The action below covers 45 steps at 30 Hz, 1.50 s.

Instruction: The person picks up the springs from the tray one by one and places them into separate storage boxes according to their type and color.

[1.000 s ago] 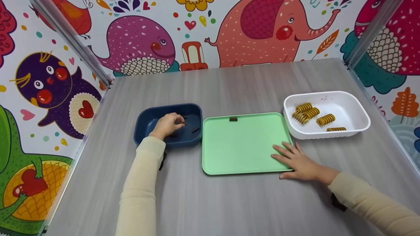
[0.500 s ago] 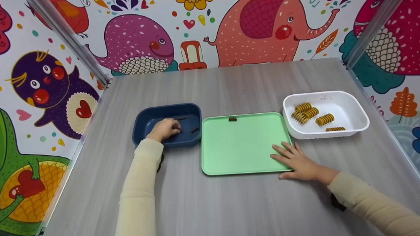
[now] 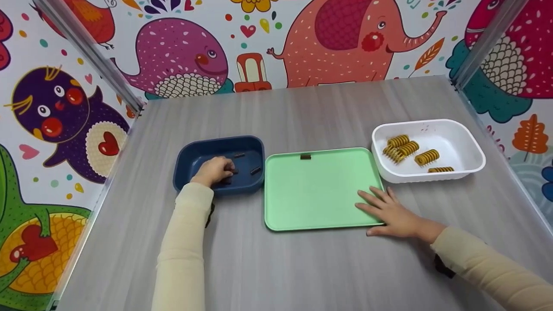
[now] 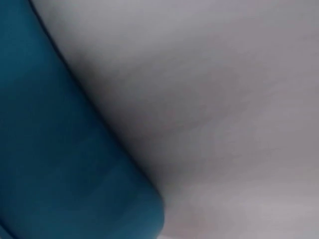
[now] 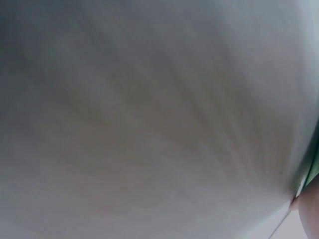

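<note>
In the head view my left hand [image 3: 213,171] reaches into the navy blue bin [image 3: 185,156]. Its fingers are curled down and pinch a small dark ridged piece [image 3: 234,171], partly hidden by the fingertips. Two similar dark pieces lie on the bin floor, one farther back [image 3: 239,154] and one near the right wall [image 3: 255,170]. My right hand [image 3: 397,217] rests with fingers spread on the right edge of the green tray [image 3: 319,194]. A small brown piece [image 3: 305,157] sits at that tray's back rim. Neither wrist view shows the fingers' work.
Right of the tray, a white bin [image 3: 462,149] holds several yellow coil-like pieces [image 3: 427,157] with thin prongs. Both bins stand close against the tray on the grey table [image 3: 293,268]. Printed panels [image 3: 259,43] border the back and sides.
Within the blue bin my left hand has shifted down and slightly left, uncovering the dark piece farther back. My right hand stays on the tray's edge.
</note>
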### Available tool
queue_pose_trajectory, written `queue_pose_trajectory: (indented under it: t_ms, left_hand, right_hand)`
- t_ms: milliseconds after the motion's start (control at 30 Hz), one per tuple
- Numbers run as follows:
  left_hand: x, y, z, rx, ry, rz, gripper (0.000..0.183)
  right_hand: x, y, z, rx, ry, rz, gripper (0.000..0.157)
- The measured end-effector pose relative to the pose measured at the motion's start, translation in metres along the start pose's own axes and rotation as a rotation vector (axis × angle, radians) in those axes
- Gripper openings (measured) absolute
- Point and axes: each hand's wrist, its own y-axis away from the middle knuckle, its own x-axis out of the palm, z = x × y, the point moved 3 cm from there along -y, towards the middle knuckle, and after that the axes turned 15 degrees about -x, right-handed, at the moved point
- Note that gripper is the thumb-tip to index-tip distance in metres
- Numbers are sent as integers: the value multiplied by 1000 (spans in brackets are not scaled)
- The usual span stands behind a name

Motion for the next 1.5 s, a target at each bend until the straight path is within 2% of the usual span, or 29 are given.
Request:
queue_pose_trajectory:
  t_ms: [300,733,1067,1300,1500]
  left_hand:
    - [-5,5,4,-51,52,37,18]
    - [-24,10,-2,-29,187,71,26]
    - [-35,16,-22,20,181,72,30]
    - [-41,19,-43,108,165,36,32]
    - [-42,18,-67,173,172,27,31]
  right_hand:
    - [0,0,0,-17,18,-17,72]
    - [0,-1,-1,-21,17,-15,73]
    - [1,-1,-1,-27,42,-21,72]
    - [0,-1,0,-27,14,-28,71]
    - [-1,0,0,-14,7,-14,72]
